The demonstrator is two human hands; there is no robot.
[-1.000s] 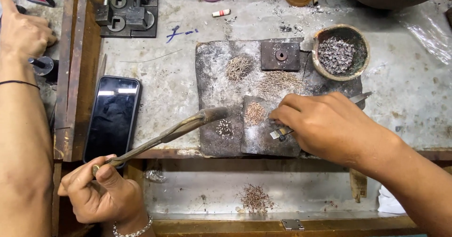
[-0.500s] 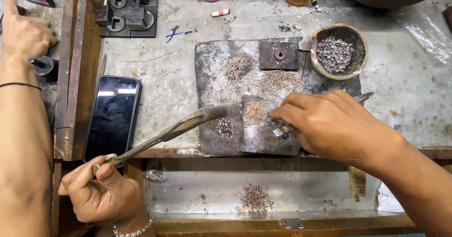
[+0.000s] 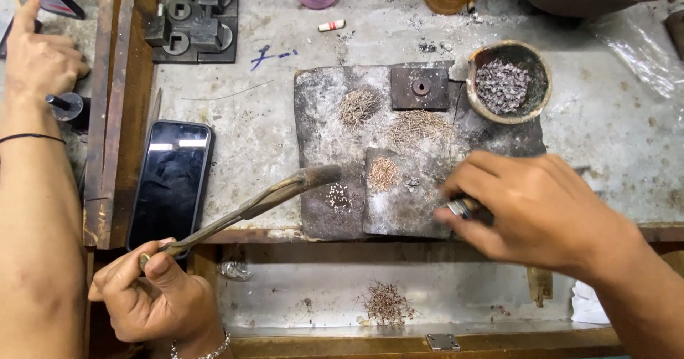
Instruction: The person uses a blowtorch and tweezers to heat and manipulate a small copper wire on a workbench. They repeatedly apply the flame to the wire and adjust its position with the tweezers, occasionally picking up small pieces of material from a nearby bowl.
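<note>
My left hand [image 3: 153, 298], at the bottom left below the bench edge, grips the end of a long brass blowpipe [image 3: 263, 202]. Its tip reaches a tiny heap of pale grains [image 3: 337, 196] on a charred slab [image 3: 320, 116]. My right hand [image 3: 534, 209] pinches metal tweezers [image 3: 462, 206] at the right edge of a small grey plate [image 3: 399, 213]. A little copper-coloured heap [image 3: 385, 172] lies on that plate. Two wiry heaps [image 3: 358, 106] sit further back on the slab.
A clay bowl [image 3: 509, 84] of dark bits stands at the slab's back right. A black phone [image 3: 171, 181] lies left of the slab. Another person's arm and hand [image 3: 39, 56] run along the left edge. A drawer tray [image 3: 299, 288] below holds metal scraps [image 3: 388, 303].
My right hand has slid to the right with the tweezers, off the small plate's middle to its right edge. The blowpipe and my left hand have hardly moved.
</note>
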